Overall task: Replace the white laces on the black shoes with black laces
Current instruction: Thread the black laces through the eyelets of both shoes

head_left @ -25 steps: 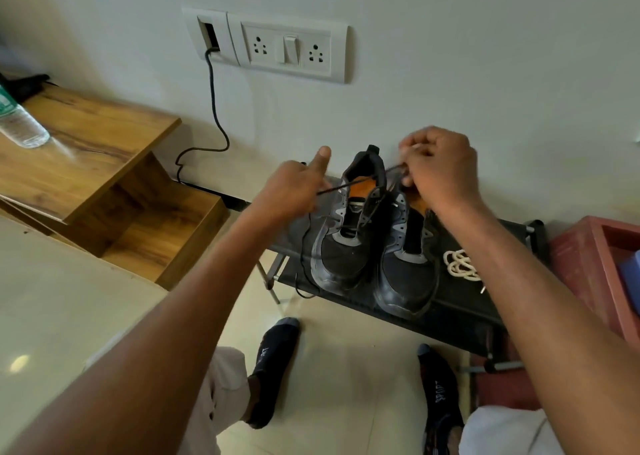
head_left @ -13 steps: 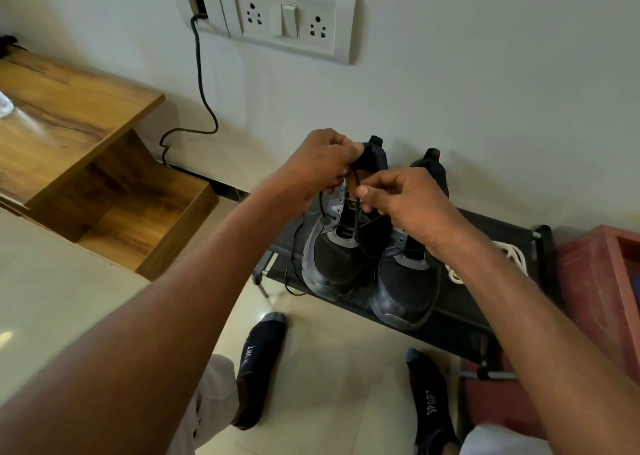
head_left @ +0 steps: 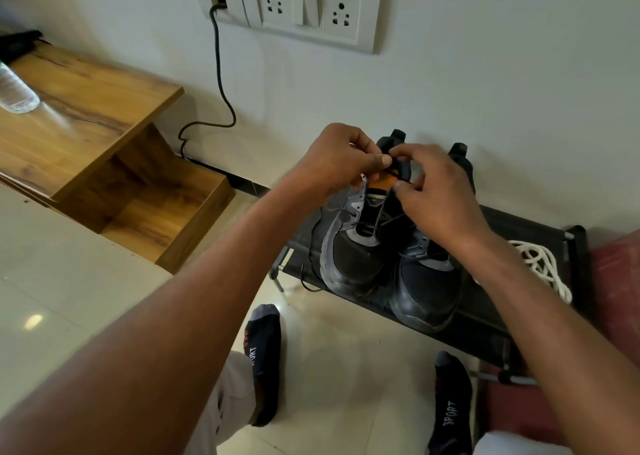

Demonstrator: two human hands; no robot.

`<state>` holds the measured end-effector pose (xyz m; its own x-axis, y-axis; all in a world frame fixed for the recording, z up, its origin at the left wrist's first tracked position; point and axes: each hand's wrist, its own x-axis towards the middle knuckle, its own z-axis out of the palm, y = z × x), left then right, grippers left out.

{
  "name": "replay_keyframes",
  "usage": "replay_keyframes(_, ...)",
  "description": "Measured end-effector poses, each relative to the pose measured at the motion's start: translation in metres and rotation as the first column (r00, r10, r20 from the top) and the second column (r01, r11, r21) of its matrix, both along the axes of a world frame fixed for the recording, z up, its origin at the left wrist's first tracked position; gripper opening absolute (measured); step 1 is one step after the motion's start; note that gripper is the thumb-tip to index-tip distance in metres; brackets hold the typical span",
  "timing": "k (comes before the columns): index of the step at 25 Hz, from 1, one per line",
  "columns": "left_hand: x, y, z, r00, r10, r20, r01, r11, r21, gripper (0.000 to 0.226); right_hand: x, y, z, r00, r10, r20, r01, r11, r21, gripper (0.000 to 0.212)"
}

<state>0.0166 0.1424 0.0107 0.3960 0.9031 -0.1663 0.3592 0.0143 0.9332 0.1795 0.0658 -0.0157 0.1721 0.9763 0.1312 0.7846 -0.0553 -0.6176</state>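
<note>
Two black shoes are set side by side on a low black rack point(head_left: 491, 312) at centre right of the frame, toes pointing toward the lower edge. The left-hand shoe point(head_left: 349, 257) has a black lace point(head_left: 388, 220) threaded through its lower eyelets; a loose length of that lace hangs off the rack's front edge at the shoe's left. The right-hand shoe point(head_left: 427, 292) is partly covered by the forearm above it.

The left hand point(head_left: 337, 164) is held over the tongue of the left-hand shoe, fingers curled, thumb and forefinger pinched together at the top of the lacing. What is pinched cannot be told exactly, though a dark strand is seen at the fingertips. The right hand point(head_left: 434, 191) is held just beside it, thumb and fingers curled and closed narrowly at the same spot on the black lace.

A bundle of white laces point(head_left: 540, 267) lies on the rack at the right of the shoes, well apart from both hands.

A socket panel point(head_left: 304, 6) is mounted on the wall at upper centre, with a dark cable point(head_left: 220, 74) running down from it. A wooden shelf unit point(head_left: 86, 115) stands at the left. Two feet in dark socks rest on the tiled floor point(head_left: 69, 281) at the bottom
</note>
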Motion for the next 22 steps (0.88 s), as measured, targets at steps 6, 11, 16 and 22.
replay_keyframes(6,-0.004,0.006,-0.007,0.999,0.044,0.008,-0.044,0.999,0.008,0.009,0.003,0.008,-0.010,0.985,-0.169,-0.023,0.169,0.986,-0.016,0.015)
replay_keyframes(11,-0.011,0.008,-0.014,0.999,-0.041,0.006,0.041,0.998,-0.041,0.007,-0.005,0.007,-0.008,0.951,-0.030,-0.308,0.023,0.999,-0.025,0.032)
replay_keyframes(16,-0.011,0.008,-0.018,0.999,-0.047,-0.013,0.046,0.998,-0.044,0.009,-0.004,0.004,-0.016,0.994,-0.038,-0.104,0.032,0.998,-0.056,0.012)
replay_keyframes(22,-0.011,0.009,-0.022,0.976,-0.099,-0.196,0.112,0.992,0.056,0.025,-0.007,0.000,-0.020,1.000,0.003,0.013,-0.003,0.999,-0.044,0.015)
